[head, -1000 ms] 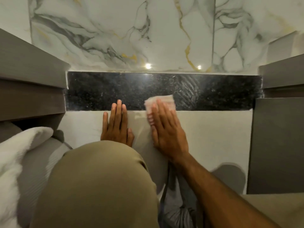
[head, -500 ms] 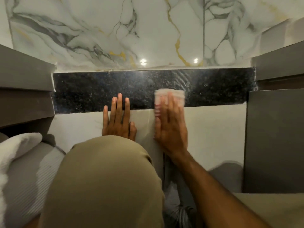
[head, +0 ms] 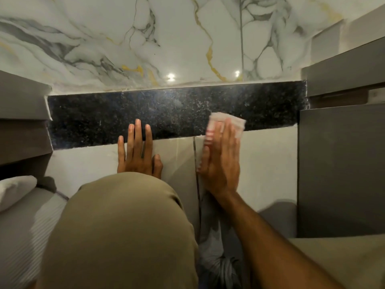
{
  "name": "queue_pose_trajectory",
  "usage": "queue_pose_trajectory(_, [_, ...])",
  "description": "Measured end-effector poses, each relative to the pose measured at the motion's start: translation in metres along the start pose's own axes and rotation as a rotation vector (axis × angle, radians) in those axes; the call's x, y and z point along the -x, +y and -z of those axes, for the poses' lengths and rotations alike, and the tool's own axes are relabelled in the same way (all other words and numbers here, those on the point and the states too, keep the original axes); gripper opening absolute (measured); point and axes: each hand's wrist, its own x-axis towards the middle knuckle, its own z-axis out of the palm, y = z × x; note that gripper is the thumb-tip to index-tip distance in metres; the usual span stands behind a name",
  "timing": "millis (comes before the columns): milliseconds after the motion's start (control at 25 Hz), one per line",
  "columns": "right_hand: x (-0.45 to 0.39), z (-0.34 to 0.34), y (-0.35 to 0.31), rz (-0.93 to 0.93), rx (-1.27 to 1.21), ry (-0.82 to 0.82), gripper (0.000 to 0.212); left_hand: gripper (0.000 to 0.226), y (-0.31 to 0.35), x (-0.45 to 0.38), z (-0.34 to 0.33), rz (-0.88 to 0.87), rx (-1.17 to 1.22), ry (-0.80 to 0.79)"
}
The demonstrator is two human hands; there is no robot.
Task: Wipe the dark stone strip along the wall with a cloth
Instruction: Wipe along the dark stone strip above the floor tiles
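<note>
A dark speckled stone strip [head: 166,109] runs across the view below the white marble wall [head: 187,38]. My right hand [head: 220,163] lies flat on a pale cloth [head: 235,122] with red stripes and presses it against the strip's lower edge, right of centre. My left hand [head: 137,151] rests flat on the light floor tile [head: 268,163], fingers spread, with the fingertips reaching onto the strip. Most of the cloth is hidden under my right fingers.
Grey cabinet panels stand at the left [head: 23,122] and right [head: 341,167] ends of the strip. My knee in khaki trousers [head: 120,230] fills the lower middle. White bedding [head: 14,190] lies at the lower left.
My right hand has slid the cloth to the right along the strip. My left hand has stayed planted in place.
</note>
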Motion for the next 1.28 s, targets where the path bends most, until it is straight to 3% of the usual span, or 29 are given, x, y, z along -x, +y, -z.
queue_pose_trajectory(80, [-0.033, 0.012, 0.013, -0.137, 0.048, 0.047, 0.070, 0.078, 0.000, -0.001, 0.000, 0.006, -0.009, -0.001])
queue_pose_trajectory(160, [-0.092, 0.012, 0.006, -0.158, 0.092, 0.155, 0.071, 0.077, 0.001, -0.001, -0.001, 0.002, -0.025, 0.011])
queue_pose_trajectory(280, [-0.143, -0.001, -0.036, -0.047, 0.110, 0.249, 0.068, 0.078, 0.000, -0.001, -0.002, 0.004, -0.040, 0.004])
queue_pose_trajectory(400, [-0.070, -0.019, -0.050, 0.164, 0.085, 0.151, 0.064, 0.075, 0.001, 0.001, 0.004, 0.021, -0.064, -0.014])
queue_pose_trajectory(520, [0.018, -0.003, -0.003, -0.011, 0.008, 0.012, 0.069, 0.075, 0.009, -0.007, 0.007, -0.019, -0.054, -0.043])
queue_pose_trajectory(680, [-0.072, 0.018, 0.044, -0.252, 0.157, 0.230, 0.066, 0.079, 0.026, -0.025, -0.005, -0.068, -0.028, 0.025])
queue_pose_trajectory(800, [-0.145, 0.019, 0.034, -0.236, 0.130, 0.307, 0.067, 0.078, 0.023, -0.027, -0.014, -0.078, -0.047, 0.062])
queue_pose_trajectory(920, [-0.095, 0.013, 0.035, -0.054, 0.156, 0.157, 0.071, 0.076, 0.025, -0.024, -0.008, -0.091, -0.043, 0.030])
queue_pose_trajectory(1040, [-0.038, 0.027, 0.049, -0.213, 0.044, 0.054, 0.072, 0.075, 0.026, -0.027, 0.000, -0.096, -0.009, -0.012])
queue_pose_trajectory(1160, [-0.103, 0.044, 0.071, -0.390, 0.131, 0.192, 0.069, 0.075, 0.023, -0.028, -0.005, -0.094, 0.012, 0.015])
queue_pose_trajectory(1280, [-0.177, 0.052, 0.088, -0.426, 0.130, 0.235, 0.074, 0.076, 0.022, -0.028, -0.016, -0.111, -0.007, 0.069])
